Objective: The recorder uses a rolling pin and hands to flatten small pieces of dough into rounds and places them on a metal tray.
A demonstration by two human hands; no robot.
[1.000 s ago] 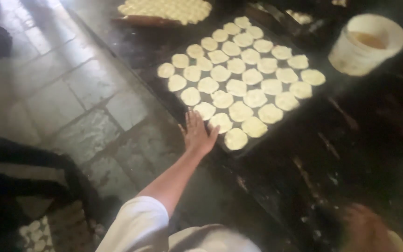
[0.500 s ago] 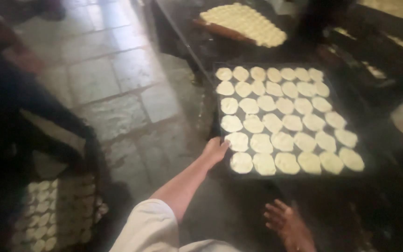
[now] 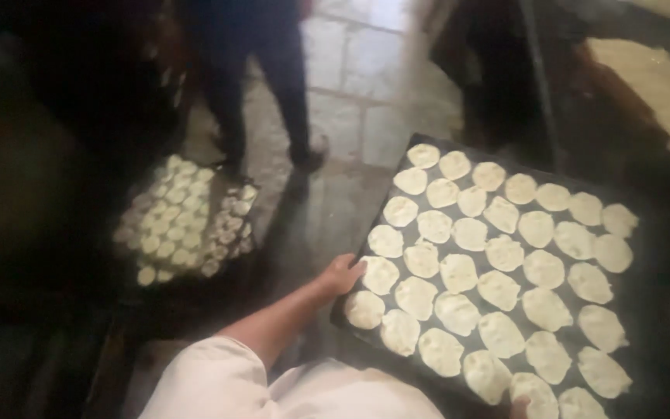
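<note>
- Tray (image 3: 412,155) of pale dough rounds (image 3: 498,291): left hand (image 3: 343,273) grips its left edge, fingers curled over the rim.
- Right hand (image 3: 518,405) barely visible at the near edge; grip unclear.

L hand (image 3: 343,275) gripping dough tray (image 3: 397,167)

The left hand (image 3: 343,273) grips the near left edge of a dark rectangular baking tray (image 3: 416,151), which carries flat pale rounds of raw dough (image 3: 471,234) laid in close rows across nearly its whole surface, many touching their neighbours. The round nearest the hand lies just beside the thumb. Well to the left of the hand and lower, a second tray of dough rounds (image 3: 188,221) sits in shadow. Beyond the hand lies a stone tile floor (image 3: 366,93), pale and worn.
</note>
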